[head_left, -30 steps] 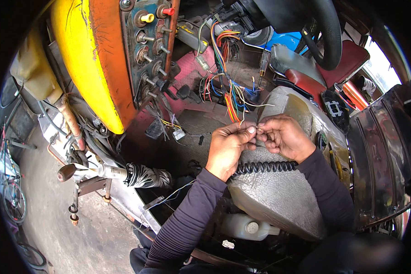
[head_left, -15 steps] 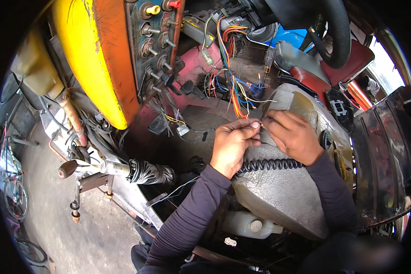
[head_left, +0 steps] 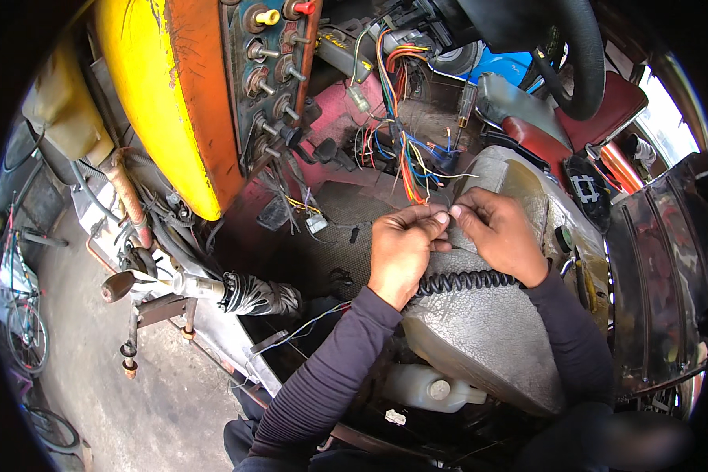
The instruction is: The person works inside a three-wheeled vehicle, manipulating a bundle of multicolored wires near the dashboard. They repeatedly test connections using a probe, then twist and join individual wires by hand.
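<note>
A loose bundle of coloured wires [head_left: 406, 169], orange, red, yellow, white and blue, hangs down to my fingers from beneath the steering column. My left hand [head_left: 405, 248] is closed, its thumb and forefinger pinching wire ends from the bundle. Right beside it, my right hand [head_left: 499, 232] is closed too, thumb against forefinger at the same wire ends. What exactly sits between the right fingertips is too small to see clearly. Under both wrists runs a black coiled cable [head_left: 468, 282], lying across a silver-grey padded cover [head_left: 488, 338].
A switch panel [head_left: 271, 86] with toggles stands at the upper left beside a yellow and orange body panel [head_left: 173, 102]. The steering wheel [head_left: 586, 71] hangs at upper right. A lever [head_left: 161, 287] with a torn boot sticks out left. Below lies a whitish plastic bottle [head_left: 433, 389].
My right hand has turned slightly, its thumb now showing on top against the forefinger. The left hand keeps its pinch in nearly the same spot.
</note>
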